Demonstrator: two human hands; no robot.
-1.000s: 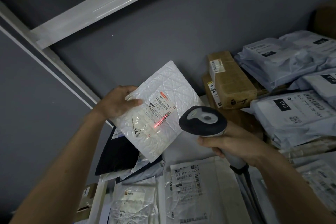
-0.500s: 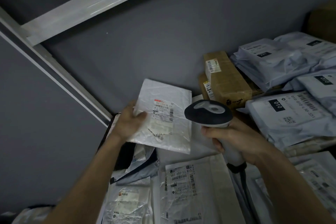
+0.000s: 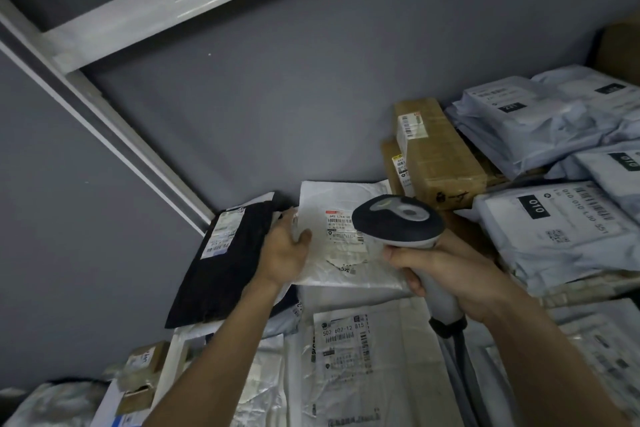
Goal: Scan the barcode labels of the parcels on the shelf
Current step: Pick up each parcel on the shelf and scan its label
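A white bubble mailer (image 3: pixel 332 208) with a printed barcode label lies flat at the back of the shelf. My left hand (image 3: pixel 285 251) grips its left edge, thumb on top. My right hand (image 3: pixel 446 274) is wrapped round the handle of a black and white barcode scanner (image 3: pixel 398 220), whose head hangs over the mailer's right side and hides part of the label. No red scan line shows. A black mailer (image 3: pixel 225 270) with a white label lies just left of my left hand.
Two brown cardboard boxes (image 3: pixel 436 152) stand against the grey back wall. Grey poly bags (image 3: pixel 561 222) are heaped on the right. More white mailers (image 3: pixel 353 357) lie in front. A white shelf upright (image 3: pixel 114 135) runs along the left. The scanner cable (image 3: pixel 453 350) trails toward me.
My left hand brought the white mailer down from in front of the scanner and laid it flat on the pile. The red scan line has gone. The black mailer is now uncovered.
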